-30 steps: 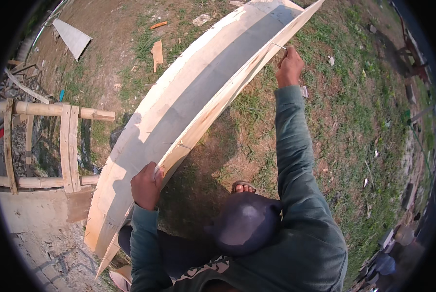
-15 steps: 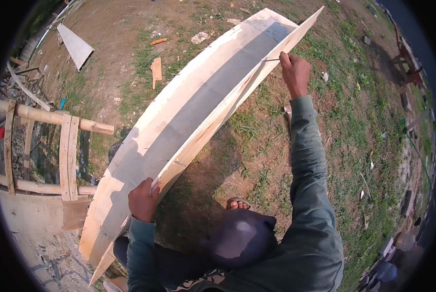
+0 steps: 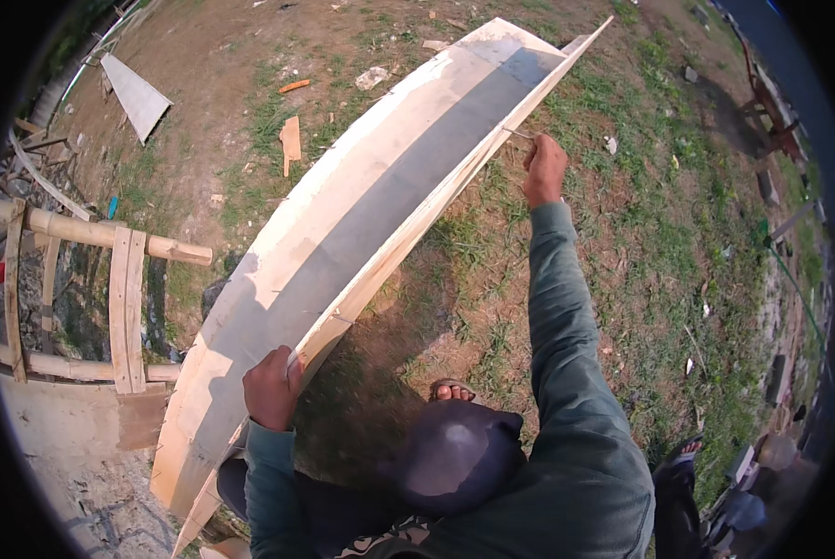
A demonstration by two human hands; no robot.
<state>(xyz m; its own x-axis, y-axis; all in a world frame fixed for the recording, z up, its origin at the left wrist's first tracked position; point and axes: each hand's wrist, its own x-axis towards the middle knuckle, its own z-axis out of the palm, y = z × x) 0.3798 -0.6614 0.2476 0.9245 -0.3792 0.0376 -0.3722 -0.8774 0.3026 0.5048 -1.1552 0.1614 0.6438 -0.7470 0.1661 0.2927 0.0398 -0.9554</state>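
Observation:
A long, pale wooden trough (image 3: 362,200) runs diagonally from lower left to upper right, with a raised side board (image 3: 427,224) along its right edge. My left hand (image 3: 270,387) is closed round the top edge of that board at its nearer part. Farther along, my right hand (image 3: 545,170) is closed on a thin metal rod (image 3: 518,133). The rod points left, its tip at the board's top edge. Several small nails or wires stick out along the trough's rims.
Grass and bare soil surround the trough. Bamboo poles (image 3: 171,249) with wooden slats stand at left. Wood scraps (image 3: 290,142) and a pale board (image 3: 138,98) lie beyond. My sandalled foot (image 3: 454,390) is near the middle; another person's foot (image 3: 690,448) shows lower right.
My right hand has come nearer and slightly left with the rod. My left hand keeps its place on the board. Another person's leg and foot have appeared at lower right.

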